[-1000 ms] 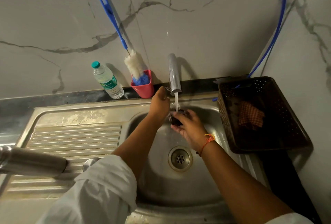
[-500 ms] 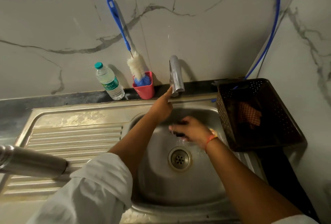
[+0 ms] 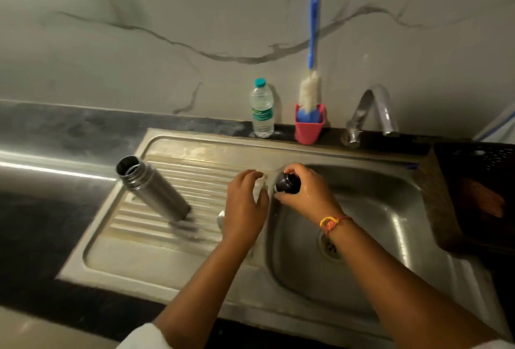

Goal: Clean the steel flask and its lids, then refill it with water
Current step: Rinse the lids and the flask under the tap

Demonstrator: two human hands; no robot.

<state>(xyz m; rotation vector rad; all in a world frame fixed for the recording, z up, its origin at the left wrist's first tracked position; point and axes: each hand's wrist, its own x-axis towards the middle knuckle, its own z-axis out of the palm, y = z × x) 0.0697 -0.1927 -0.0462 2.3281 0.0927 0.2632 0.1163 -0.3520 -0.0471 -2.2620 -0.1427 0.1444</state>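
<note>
Both hands have come away from the curved chrome tap (image 3: 373,106), which no longer runs. They now meet at the left rim of the stainless steel sink bowl (image 3: 390,209).

The right hand (image 3: 306,195) has carried the small dark round lid (image 3: 288,183) over from the spout. Its grip is curled closed round the lid's sides, with the lid's face turned up and to the left. The left hand (image 3: 243,209) hovers just left of the bowl with its fingers bent. Something pale shows at its fingertips, but I cannot tell whether its grip holds anything.

The cylindrical steel flask (image 3: 156,192) stands uncapped on the ribbed steel drainboard (image 3: 139,251), well left of the bowl. A small round steel piece (image 3: 221,219), perhaps the second lid, peeks out below the left wrist.

The lid's rinse looks finished, so the task seems to be about midway, with the flask body probably not yet scrubbed.

Next, the wet lid should probably go down on the drainboard. It could slip, so it needs a firm hold until it rests flat. Then the blue-handled white bottle brush (image 3: 310,89) behind the bowl is likely wanted for the flask.
</note>
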